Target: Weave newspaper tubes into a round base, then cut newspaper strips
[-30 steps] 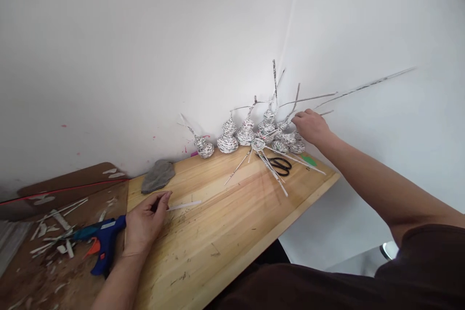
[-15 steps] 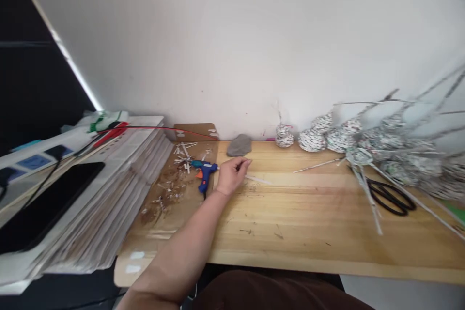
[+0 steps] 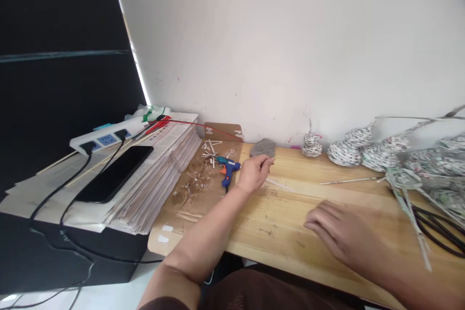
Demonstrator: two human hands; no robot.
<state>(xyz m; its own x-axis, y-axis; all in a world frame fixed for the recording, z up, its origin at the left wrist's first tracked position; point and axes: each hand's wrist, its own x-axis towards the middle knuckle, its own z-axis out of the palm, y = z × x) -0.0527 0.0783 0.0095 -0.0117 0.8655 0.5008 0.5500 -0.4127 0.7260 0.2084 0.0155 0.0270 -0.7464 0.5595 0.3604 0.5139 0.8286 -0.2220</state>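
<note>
My left hand (image 3: 255,173) is closed in a pinch over the wooden table (image 3: 308,232), just in front of a grey cloth (image 3: 263,148); whatever is between its fingertips is too small to name. A thin, pale translucent stick (image 3: 279,185) lies beside it. Left of that hand rests a blue glue gun (image 3: 229,171) with an orange trigger. My right hand (image 3: 336,232) hovers over the table's front right, blurred, its fingers bent and close together, and its hold cannot be made out.
Woven paper gourd shapes (image 3: 345,153) line the wall, with black-handled scissors (image 3: 438,225) at right. A paper stack (image 3: 163,174) carries a black phone (image 3: 116,174) and a power strip (image 3: 107,139). Scraps litter the cardboard (image 3: 192,179).
The view has turned left, so things appear farther right. My right hand has come into view from the right. My left hand stays pinched near the grey cloth.
</note>
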